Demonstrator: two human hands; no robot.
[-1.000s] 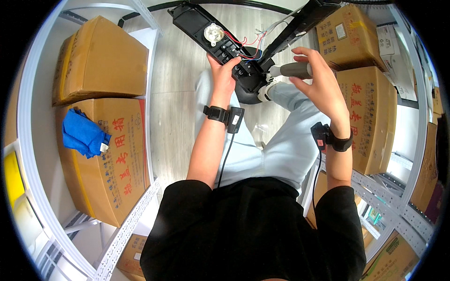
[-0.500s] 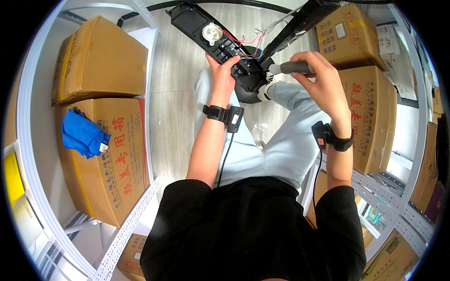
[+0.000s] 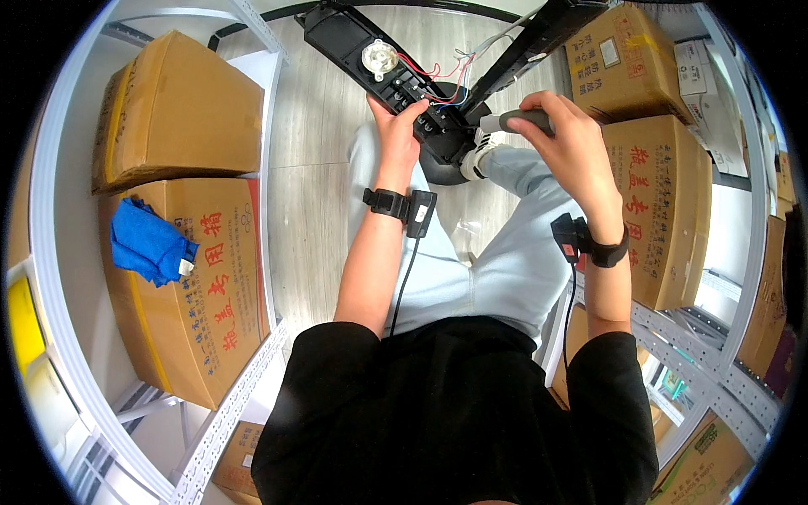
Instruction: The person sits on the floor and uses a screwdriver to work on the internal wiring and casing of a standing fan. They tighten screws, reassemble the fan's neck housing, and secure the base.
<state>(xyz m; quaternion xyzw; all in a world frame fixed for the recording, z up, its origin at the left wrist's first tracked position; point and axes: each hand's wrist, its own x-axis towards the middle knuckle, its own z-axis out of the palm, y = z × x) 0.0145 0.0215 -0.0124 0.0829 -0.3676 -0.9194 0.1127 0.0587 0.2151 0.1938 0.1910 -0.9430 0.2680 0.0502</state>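
Here, a long black plastic panel [image 3: 405, 84] slants above the pale wood-grain floor [image 3: 307, 210], its near end overlapping a dark rounded base [image 3: 442, 173] in the view; whether those two touch I cannot tell. The left hand [image 3: 396, 139] grips the panel by its long left edge, thumb over the upper face. The right hand [image 3: 571, 139] is closed around a thick grey-handled screwdriver [image 3: 523, 123], its shaft aimed at the panel's near right corner; the tip's contact is too small to make out. A round white plastic part [image 3: 380, 58] sits toward the far end, and thin red, white and blue wires [image 3: 461, 74] loop off the right edge beside a tall black post [image 3: 539, 52]. Farther left, a crumpled blue cloth [image 3: 151, 240] lies at the far left corner of a brown cardboard carton [image 3: 198, 324].
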